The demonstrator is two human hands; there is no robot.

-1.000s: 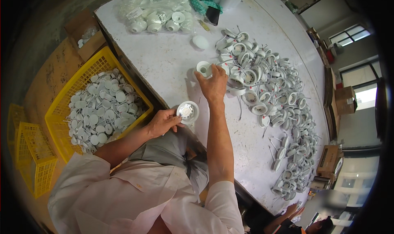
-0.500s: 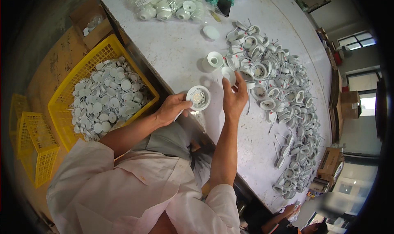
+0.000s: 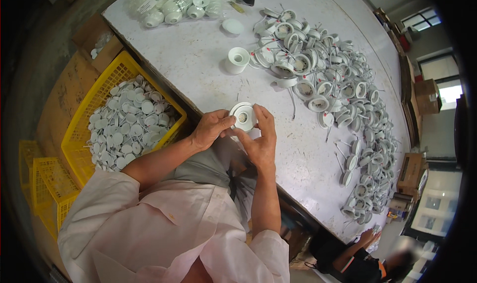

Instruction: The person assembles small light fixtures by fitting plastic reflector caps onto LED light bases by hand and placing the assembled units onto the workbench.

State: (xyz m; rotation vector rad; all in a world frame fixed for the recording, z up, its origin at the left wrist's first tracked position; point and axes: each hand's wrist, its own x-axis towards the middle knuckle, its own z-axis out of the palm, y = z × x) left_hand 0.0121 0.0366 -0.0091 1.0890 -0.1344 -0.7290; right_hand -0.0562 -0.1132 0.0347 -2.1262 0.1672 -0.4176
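Observation:
Above the table's near edge, my left hand (image 3: 211,129) grips a round white lamp housing (image 3: 237,105) by its left side, fingers closed. A white reflector cup (image 3: 247,119) with a central hole sits against the housing's face, and small light dots show through the hole. My right hand (image 3: 262,140) is closed around the cup's right and lower rim, thumb below and fingertips above. Whether the cup is seated in the housing, I cannot tell. Beyond my hands, a white cylindrical lamp body (image 3: 237,64) stands upright on the table.
Many wired white lamp housings (image 3: 318,89) lie piled on the white table (image 3: 198,74). A yellow basket (image 3: 74,139) of small white discs stands left. Bagged white cups (image 3: 171,7) and a white disc (image 3: 232,26) lie at the far side. Another person (image 3: 348,263) works at lower right.
My right hand has brought the white reflector cup from over the table, near the pile, back to the housing in my left hand. The two pieces now meet. The view has shifted slightly.

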